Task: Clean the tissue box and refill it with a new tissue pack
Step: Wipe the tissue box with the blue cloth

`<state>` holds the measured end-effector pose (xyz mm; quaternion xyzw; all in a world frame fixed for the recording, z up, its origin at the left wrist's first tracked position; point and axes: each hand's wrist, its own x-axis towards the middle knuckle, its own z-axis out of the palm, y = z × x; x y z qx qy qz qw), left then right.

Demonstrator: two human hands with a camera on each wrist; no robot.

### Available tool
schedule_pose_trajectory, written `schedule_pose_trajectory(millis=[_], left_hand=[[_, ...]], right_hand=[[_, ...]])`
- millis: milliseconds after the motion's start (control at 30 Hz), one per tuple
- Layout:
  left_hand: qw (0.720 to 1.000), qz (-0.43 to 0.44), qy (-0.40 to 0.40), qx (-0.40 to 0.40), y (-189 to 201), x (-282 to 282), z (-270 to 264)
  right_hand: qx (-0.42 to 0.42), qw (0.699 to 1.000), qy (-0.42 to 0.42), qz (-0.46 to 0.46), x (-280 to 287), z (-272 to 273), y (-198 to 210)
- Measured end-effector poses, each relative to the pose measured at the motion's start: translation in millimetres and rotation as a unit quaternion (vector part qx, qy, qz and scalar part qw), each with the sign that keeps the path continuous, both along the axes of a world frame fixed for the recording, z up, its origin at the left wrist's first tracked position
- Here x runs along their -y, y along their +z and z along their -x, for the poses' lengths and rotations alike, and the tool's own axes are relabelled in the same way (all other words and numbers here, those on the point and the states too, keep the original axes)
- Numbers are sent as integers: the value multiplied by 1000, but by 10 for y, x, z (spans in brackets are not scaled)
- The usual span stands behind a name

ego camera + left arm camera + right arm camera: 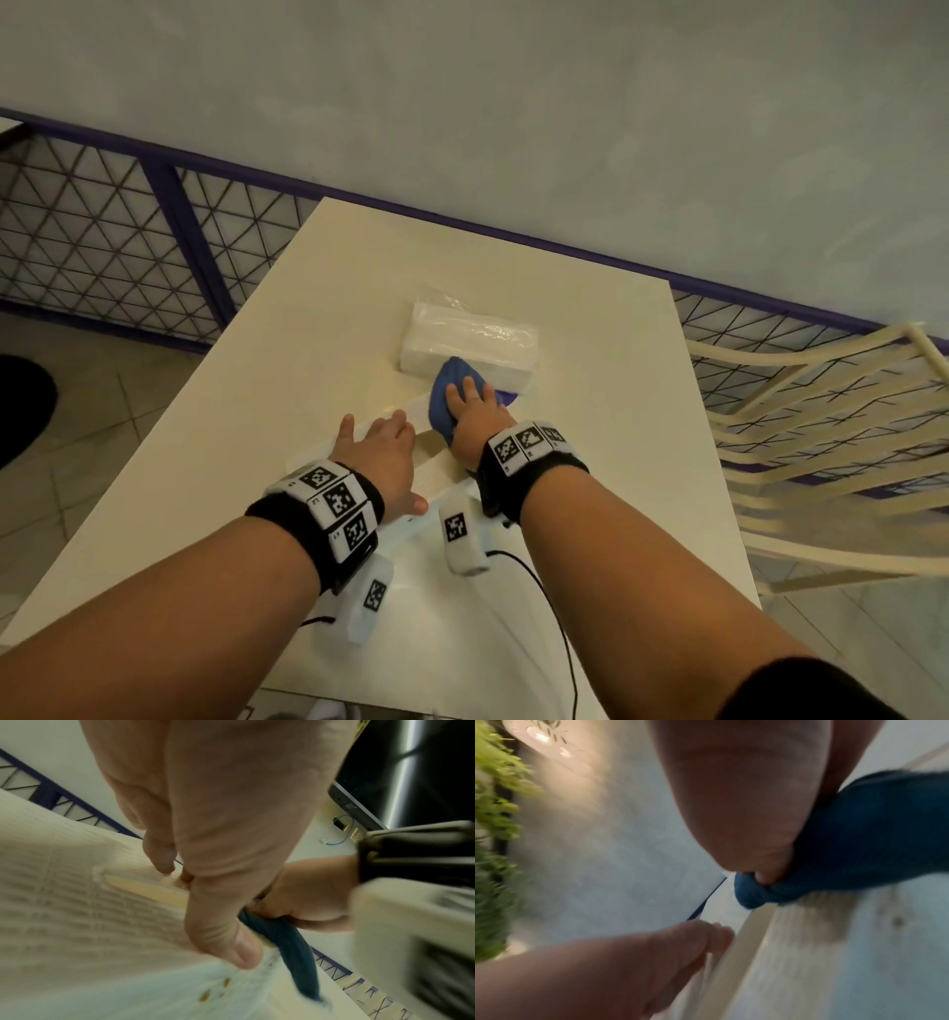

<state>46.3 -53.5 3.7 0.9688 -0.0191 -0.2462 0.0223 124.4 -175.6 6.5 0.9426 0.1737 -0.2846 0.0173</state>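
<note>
A white tissue box (434, 462) lies flat on the cream table (246, 437) under both hands. My left hand (382, 447) presses on its top with straight, spread fingers, next to the beige slot (146, 890). My right hand (475, 411) grips a bunched blue cloth (445, 390) against the box's far end; the thumb digs into the cloth (872, 833). Brown specks (216, 990) and a grey smudge (834, 923) mark the box. A new tissue pack (470, 342) in clear wrap lies just beyond the cloth.
A cream slatted chair (821, 411) stands close to the table's right side. A purple-framed mesh railing (128, 231) and a grey wall run behind the table. Black cables (554, 616) trail from the wrist units across the near tabletop.
</note>
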Motion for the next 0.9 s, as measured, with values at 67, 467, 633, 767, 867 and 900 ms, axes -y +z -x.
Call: schedule_pose_trajectory(millis=[67, 467, 633, 767, 867, 900], left_hand=[[1000, -10, -5, 4, 16, 5, -16], [1000, -16, -8, -7, 19, -4, -28], [1000, -2, -23, 10, 32, -33, 4], [996, 77, 7, 52, 62, -307, 141], [994, 84, 64, 24, 109, -599, 331], [994, 77, 76, 7, 116, -664, 384]], right_hand=[[-28, 998, 63, 10, 86, 118, 54], [-8, 1000, 14, 7, 20, -75, -6], [-24, 995, 28, -89, 293, 227, 202], [11, 945, -172, -277, 643, 303, 472], [51, 920, -201, -333, 722, 241, 610], [59, 918, -196, -340, 702, 208, 625]])
